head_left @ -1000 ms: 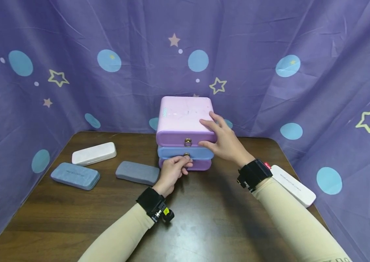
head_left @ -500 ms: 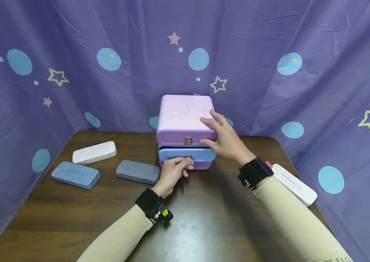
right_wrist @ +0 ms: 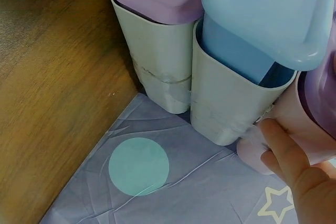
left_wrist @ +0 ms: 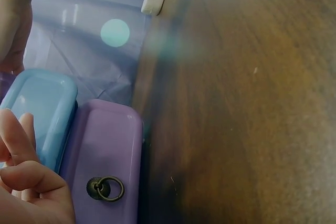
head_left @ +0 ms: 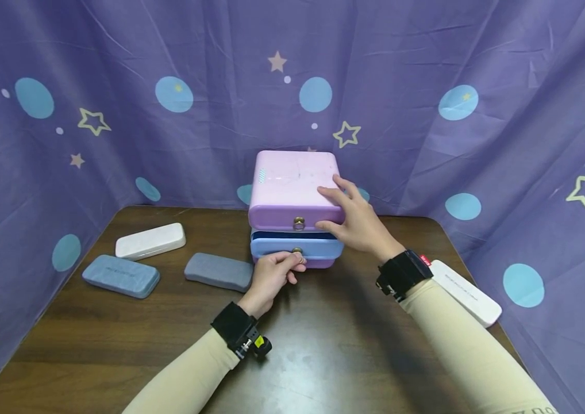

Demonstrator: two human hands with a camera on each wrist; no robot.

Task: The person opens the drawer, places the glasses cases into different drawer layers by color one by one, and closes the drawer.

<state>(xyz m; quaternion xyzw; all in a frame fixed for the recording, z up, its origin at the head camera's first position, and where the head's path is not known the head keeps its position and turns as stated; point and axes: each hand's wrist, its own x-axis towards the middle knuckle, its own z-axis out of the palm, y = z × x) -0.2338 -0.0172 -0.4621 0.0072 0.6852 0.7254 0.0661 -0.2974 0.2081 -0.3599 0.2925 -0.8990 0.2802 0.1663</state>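
Fingers of the left hand (head_left: 270,280) pinch the small brass pull (head_left: 297,250) of the blue drawer (head_left: 272,247), the middle one in the drawer unit (head_left: 292,181) at the back of the bench (head_left: 344,351). A second ago that drawer sat in line beneath the upper purple drawer (head_left: 272,218); now it juts forward, its dark inside showing through a gap, wider than half a second ago. The right wrist view shows it partway out of its white housing (right_wrist: 231,98). The right hand's (head_left: 358,224) fingers are spread, resting on the right side and top edge of the unit just as before. The lower purple drawer (left_wrist: 107,135) remains in. The grey case (head_left: 218,271) beside the left hand, the pale blue case (head_left: 120,277) and white case (head_left: 150,241) farther left, and the labelled case (head_left: 463,292) beyond the right wrist all lie as they did.
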